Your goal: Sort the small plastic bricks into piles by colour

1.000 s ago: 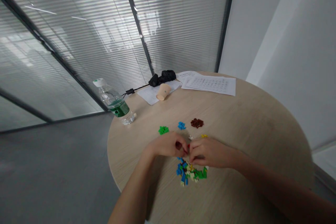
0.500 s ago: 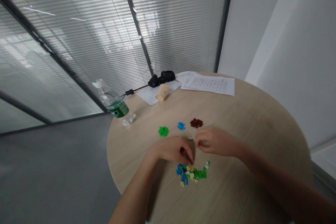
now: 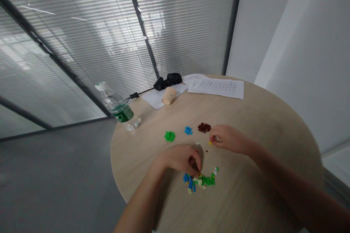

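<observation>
My left hand (image 3: 182,158) reaches over the mixed pile of small toy bricks (image 3: 207,181) in blue, green, cream and yellow. Its thumb and fingers are pinched at the pile's upper edge; what they hold, if anything, I cannot make out. My right hand (image 3: 228,139) is closed at the fingertips, with a small yellow brick (image 3: 210,143) at them, close to the table. Between the hands lie a tiny dark brown piece (image 3: 206,151) and a few white pieces (image 3: 198,142). Just beyond the right fingers sits a heap of dark brown bricks (image 3: 204,127).
A blue heap (image 3: 188,130) and a green heap (image 3: 170,136) of bricks lie farther left. A water bottle (image 3: 120,109) stands at the table's left edge. Toward the back are a tipped paper cup (image 3: 169,95), a folded black umbrella (image 3: 171,80) and printed sheets (image 3: 218,87).
My right hand has moved right and slightly away from me, and the yellow brick and tiny brown piece now show. My left hand stays at the mixed pile with a slight shift.
</observation>
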Action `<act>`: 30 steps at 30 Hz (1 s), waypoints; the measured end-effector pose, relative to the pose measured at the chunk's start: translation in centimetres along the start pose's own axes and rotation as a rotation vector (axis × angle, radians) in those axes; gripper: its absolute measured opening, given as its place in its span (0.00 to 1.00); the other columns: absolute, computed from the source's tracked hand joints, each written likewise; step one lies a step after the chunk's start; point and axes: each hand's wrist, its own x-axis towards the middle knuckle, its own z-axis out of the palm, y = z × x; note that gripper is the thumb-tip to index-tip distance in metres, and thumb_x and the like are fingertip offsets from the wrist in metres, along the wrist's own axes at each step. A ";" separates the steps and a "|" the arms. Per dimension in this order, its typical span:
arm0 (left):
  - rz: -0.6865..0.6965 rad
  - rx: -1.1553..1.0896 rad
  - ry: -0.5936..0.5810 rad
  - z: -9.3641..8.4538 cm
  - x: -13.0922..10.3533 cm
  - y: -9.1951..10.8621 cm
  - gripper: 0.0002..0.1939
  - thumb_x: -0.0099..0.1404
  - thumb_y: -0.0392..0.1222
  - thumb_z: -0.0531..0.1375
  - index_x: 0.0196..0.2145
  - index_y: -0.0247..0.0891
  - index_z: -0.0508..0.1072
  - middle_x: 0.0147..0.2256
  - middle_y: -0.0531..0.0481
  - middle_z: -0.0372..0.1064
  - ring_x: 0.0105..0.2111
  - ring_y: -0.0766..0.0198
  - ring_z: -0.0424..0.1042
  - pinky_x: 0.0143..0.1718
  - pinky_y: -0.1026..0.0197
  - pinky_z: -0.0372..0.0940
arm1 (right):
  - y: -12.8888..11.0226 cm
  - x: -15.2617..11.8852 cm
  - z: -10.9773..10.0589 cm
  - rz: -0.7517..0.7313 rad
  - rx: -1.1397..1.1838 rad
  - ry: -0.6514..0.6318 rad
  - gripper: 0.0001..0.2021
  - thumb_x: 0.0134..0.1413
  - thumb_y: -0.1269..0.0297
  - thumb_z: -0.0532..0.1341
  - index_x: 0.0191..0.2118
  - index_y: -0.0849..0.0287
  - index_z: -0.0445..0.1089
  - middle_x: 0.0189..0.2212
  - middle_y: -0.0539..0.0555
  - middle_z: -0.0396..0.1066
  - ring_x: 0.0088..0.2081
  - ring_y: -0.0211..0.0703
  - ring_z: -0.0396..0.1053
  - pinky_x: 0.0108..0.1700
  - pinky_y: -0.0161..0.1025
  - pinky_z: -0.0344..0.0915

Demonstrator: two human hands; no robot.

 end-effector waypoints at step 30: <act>-0.069 0.120 0.007 -0.2 -0.2 1.0 0.08 0.50 0.41 0.64 0.30 0.37 0.76 0.21 0.56 0.65 0.20 0.73 0.60 0.21 0.69 0.51 | -1.6 -0.3 -0.1 -0.098 0.057 0.020 0.04 0.51 0.69 0.58 0.29 0.60 0.69 0.29 0.51 0.71 0.32 0.38 0.65 0.35 0.34 0.57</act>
